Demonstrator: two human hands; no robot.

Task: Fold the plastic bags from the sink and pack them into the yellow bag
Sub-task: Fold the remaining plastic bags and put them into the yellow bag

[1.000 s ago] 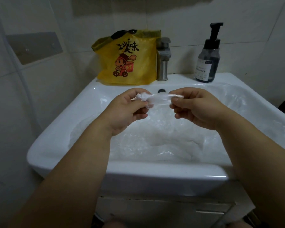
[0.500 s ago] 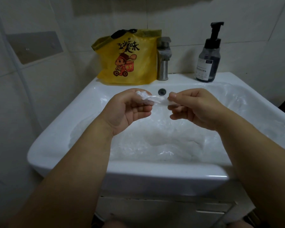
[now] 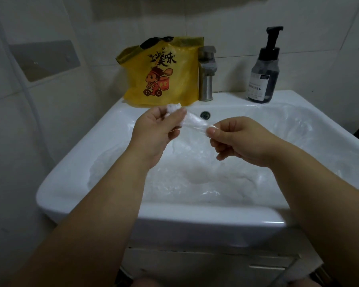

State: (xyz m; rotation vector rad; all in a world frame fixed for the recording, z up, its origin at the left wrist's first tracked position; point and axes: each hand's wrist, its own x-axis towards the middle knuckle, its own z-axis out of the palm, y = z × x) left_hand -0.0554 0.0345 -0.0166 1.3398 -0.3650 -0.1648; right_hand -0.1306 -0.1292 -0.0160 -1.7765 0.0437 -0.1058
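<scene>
Standing on the sink's (image 3: 195,220) back ledge, the yellow bag (image 3: 164,73) bears black characters reading 美味 above a cartoon rider; the bottle's (image 3: 262,75) label, at the ledge's right, is too small to read. Above the basin, the left hand (image 3: 153,133) grips one bunched end of a twisted clear bag (image 3: 193,122), fingers curled round it, while the right hand (image 3: 238,139) pinches the other end between thumb and forefinger. More bags (image 3: 195,175) fill the sink.

A home bathroom: a white ceramic sink (image 3: 195,228) stood against pale tiled walls (image 3: 236,21), with a steel faucet (image 3: 206,79) and a pump soap bottle (image 3: 264,75) on its back ledge.
</scene>
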